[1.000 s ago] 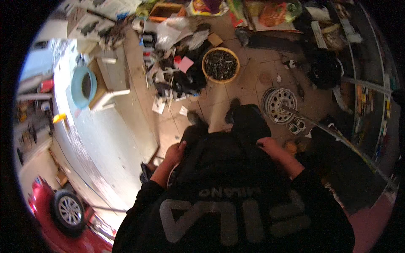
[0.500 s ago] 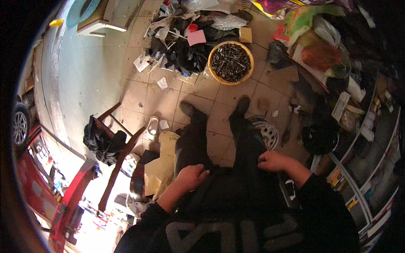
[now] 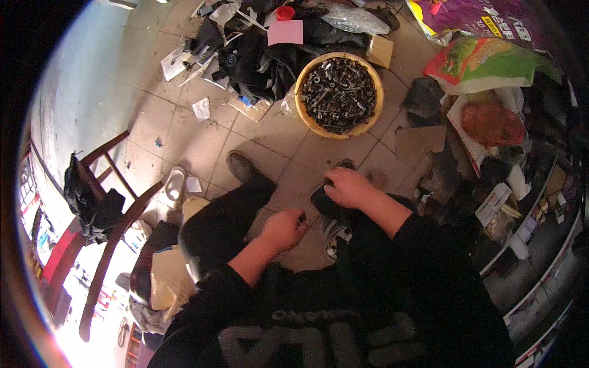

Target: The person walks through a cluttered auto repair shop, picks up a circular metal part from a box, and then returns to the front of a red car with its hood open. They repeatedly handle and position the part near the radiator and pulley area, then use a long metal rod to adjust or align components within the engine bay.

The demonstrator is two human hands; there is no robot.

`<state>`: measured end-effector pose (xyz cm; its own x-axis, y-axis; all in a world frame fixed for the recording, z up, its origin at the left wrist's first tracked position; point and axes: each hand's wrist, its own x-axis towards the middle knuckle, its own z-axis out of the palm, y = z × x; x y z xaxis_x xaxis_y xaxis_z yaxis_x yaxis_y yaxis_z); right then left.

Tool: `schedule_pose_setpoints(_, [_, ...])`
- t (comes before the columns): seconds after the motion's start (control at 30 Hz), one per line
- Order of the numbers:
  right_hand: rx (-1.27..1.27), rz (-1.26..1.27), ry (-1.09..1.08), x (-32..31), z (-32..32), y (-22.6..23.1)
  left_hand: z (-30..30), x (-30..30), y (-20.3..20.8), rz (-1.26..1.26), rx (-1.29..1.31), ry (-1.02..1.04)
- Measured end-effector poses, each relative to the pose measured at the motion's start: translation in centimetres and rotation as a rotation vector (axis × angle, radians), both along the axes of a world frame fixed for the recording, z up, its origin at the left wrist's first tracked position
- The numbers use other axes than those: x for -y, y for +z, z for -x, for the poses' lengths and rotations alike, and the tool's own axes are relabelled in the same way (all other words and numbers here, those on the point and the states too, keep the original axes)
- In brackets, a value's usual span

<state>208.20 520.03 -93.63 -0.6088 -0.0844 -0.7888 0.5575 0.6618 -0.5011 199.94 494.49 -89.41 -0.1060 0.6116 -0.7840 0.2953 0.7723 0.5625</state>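
My left hand point(image 3: 283, 230) hangs between my knees with its fingers curled; a small dark spot shows at its fingertips, and I cannot make out whether it is a held thing. Farther forward and to the right, over my right lower leg, my right hand point(image 3: 350, 189) has its fingers bunched, and what they hold, if anything, is hidden. Beyond both hands, on the tiled floor, stands a round yellow tub point(image 3: 299, 101) filled with dark bolts and nuts point(image 3: 339, 95). Neither hand touches it. A silver wheel cover point(image 3: 334, 238) shows partly below my right hand.
Behind the tub lies a heap of dark cloth point(image 3: 264, 67) with a pink card point(image 3: 285, 32) and a small carton point(image 3: 380, 50). Bags, including a green one point(image 3: 497, 64), crowd the right. At left stand a wooden chair frame point(image 3: 119, 227) and a white shoe point(image 3: 175, 184).
My right hand has moved forward and left from beside my thigh to over my lower leg. My left hand has come forward off my lap. The view has shifted closer to the tub.
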Motion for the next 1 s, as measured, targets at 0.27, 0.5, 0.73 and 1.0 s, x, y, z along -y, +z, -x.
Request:
schedule_pose_setpoints(0.27, [-0.051, -0.075, 0.060, -5.2, 3.6, -10.6, 4.3, -1.8, -8.6, -0.083, -0.229, 0.054])
schedule_pose_setpoints(0.5, [0.046, -0.059, 0.015, -12.2, 6.4, -16.1, 7.0, -4.6, -9.2, -0.040, -0.310, 0.058])
schedule_pose_setpoints(0.73, [-0.144, -0.306, -0.115, -19.3, 7.7, -20.7, 5.6, -6.7, -7.3, -0.127, -0.190, 0.143])
schedule_pose_setpoints(1.0, [-0.483, -0.446, -0.263, -23.1, 11.8, -24.8, 4.2, -3.6, -8.6, -0.017, -0.184, 0.213])
